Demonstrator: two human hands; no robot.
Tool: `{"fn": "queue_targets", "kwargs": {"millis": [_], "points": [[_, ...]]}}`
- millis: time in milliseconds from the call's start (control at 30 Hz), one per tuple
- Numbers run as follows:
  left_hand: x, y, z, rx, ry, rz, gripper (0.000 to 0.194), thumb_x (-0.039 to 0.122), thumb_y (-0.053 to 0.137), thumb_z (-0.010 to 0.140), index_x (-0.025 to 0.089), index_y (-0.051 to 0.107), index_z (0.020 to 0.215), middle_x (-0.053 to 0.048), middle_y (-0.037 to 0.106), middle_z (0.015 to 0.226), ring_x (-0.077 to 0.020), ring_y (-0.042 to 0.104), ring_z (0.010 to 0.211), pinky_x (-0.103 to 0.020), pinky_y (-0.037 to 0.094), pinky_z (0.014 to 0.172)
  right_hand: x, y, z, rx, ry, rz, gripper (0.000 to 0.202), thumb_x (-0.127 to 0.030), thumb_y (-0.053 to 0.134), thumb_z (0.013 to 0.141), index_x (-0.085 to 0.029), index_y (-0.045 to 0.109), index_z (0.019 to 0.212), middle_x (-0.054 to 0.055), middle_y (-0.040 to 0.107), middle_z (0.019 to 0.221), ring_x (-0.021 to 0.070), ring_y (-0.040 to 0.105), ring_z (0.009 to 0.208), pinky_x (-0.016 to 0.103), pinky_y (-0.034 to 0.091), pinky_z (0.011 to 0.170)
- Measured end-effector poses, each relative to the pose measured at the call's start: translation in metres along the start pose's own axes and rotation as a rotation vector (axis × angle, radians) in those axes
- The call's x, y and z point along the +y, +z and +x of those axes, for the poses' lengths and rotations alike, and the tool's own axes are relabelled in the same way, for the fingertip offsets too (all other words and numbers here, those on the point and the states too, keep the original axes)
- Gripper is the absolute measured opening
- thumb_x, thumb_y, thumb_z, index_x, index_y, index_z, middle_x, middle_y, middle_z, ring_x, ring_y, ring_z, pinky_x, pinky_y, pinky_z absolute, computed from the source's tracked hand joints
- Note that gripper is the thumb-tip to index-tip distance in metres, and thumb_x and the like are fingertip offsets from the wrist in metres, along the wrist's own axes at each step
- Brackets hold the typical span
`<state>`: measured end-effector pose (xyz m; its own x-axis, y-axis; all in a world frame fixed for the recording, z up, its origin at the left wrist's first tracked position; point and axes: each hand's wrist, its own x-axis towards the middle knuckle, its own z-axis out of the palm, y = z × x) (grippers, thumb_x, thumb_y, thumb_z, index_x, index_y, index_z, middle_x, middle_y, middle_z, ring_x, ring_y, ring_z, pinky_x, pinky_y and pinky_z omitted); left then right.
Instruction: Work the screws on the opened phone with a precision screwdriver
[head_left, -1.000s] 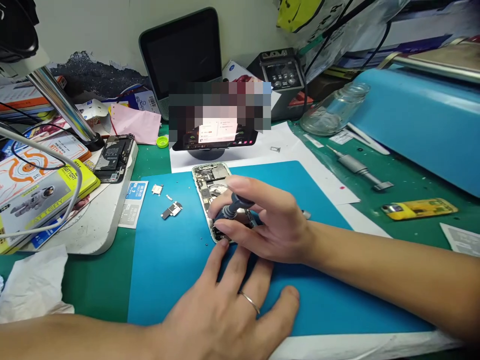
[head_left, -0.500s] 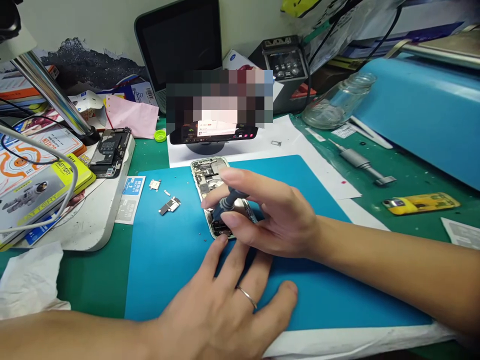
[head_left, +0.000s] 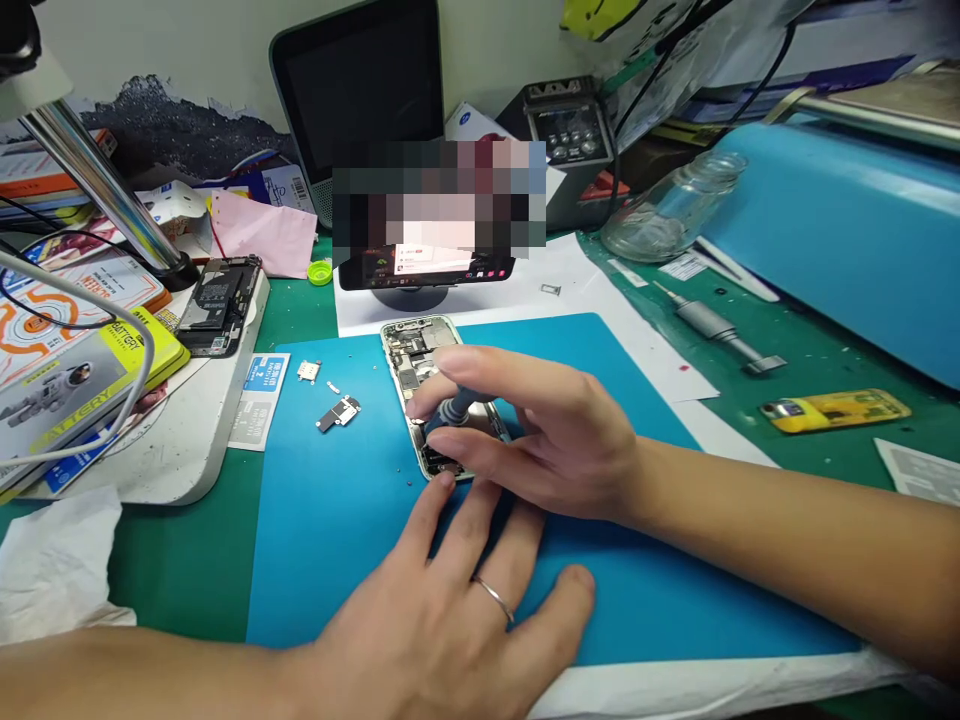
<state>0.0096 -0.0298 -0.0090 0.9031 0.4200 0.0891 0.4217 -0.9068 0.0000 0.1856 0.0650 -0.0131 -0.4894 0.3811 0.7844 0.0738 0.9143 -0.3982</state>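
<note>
An opened phone (head_left: 412, 355) with its inner parts bare lies on a blue mat (head_left: 322, 560). Over its lower half, my right hand (head_left: 540, 430) grips a dark screwdriver (head_left: 454, 408) between thumb and fingers, and the tool's tip is hidden. My left hand (head_left: 465, 600), a ring on one finger, rests spread on the mat with fingertips at the phone's bottom edge. Left of the phone lie a dark metal bracket (head_left: 338, 412), a small silver part (head_left: 308, 371) and tiny screws.
Behind the mat stands a lit screen (head_left: 427, 270), partly pixelated. On the left, a white stand base (head_left: 202, 440) bears another opened phone (head_left: 220, 305) and boxes. A glass jar (head_left: 675, 205), grey tool (head_left: 716, 325) and yellow tool (head_left: 836, 408) lie right.
The fingers of my right hand have shifted slightly left on the screwdriver. My left hand stays in place, and the view has moved very slightly.
</note>
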Motion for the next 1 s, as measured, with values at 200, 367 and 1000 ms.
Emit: {"fn": "queue_targets", "kwargs": {"millis": [200,367,1000], "points": [[-0.003,0.003,-0.001,0.065,0.008,0.083,0.076,0.072,0.056,0.097,0.021,0.049,0.153,-0.018,0.057,0.149,-0.0415,0.051,0.138,-0.054,0.034,0.115,0.000,0.001,0.000,0.026,-0.005,-0.013,0.059,-0.010,0.059,0.102,-0.022,0.041,0.157,0.011,0.076,0.131,0.0170,0.077,0.115,0.030,0.066,0.099],[-0.004,0.006,-0.002,0.077,0.008,0.138,0.072,0.074,0.044,0.102,0.024,0.050,0.154,-0.015,0.059,0.149,-0.0398,0.055,0.133,-0.054,0.035,0.114,0.001,0.003,-0.002,0.044,0.003,0.003,0.058,-0.010,0.059,0.102,-0.023,0.042,0.156,0.011,0.075,0.134,0.0152,0.078,0.111,0.029,0.067,0.097],[-0.001,0.013,0.003,0.290,-0.070,0.196,0.033,0.037,0.049,0.109,0.029,0.064,0.138,-0.006,0.073,0.126,-0.0324,0.068,0.112,-0.048,0.041,0.107,0.000,0.002,0.002,0.039,-0.075,-0.024,0.050,-0.011,0.061,0.101,-0.017,0.047,0.148,0.013,0.076,0.125,0.0169,0.074,0.112,0.030,0.065,0.092]]}}
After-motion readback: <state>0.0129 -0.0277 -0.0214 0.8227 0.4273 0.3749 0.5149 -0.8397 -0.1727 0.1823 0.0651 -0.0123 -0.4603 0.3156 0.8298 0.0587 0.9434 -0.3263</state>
